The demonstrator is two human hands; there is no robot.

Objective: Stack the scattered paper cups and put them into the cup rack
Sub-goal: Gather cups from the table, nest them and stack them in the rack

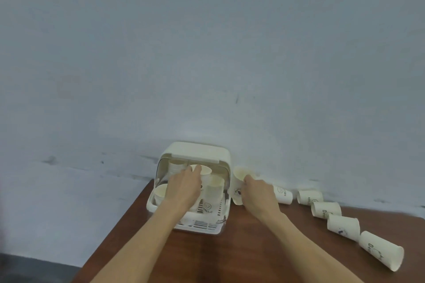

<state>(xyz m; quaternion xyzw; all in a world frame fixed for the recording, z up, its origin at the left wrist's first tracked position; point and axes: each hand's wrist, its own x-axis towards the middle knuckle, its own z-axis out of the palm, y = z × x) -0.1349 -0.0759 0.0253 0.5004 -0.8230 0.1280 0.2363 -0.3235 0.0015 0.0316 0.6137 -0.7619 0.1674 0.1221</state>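
Note:
A cream cup rack (195, 153) with its lid raised stands at the far edge of the brown table (253, 248). Cup stacks (215, 188) stand inside it. My left hand (184, 187) reaches into the rack and grips a stack of cups (204, 170) near its top. Just right of the rack, my right hand (258, 193) holds an upright paper cup (240, 179) by its side. Several loose cups lie on their sides in a row to the right, from one near my right hand (283, 194) out to the nearest (380, 250).
A pale wall rises right behind the rack. The table's left edge runs diagonally close to the rack, with grey floor (34, 269) below it. Bare tabletop lies between my forearms.

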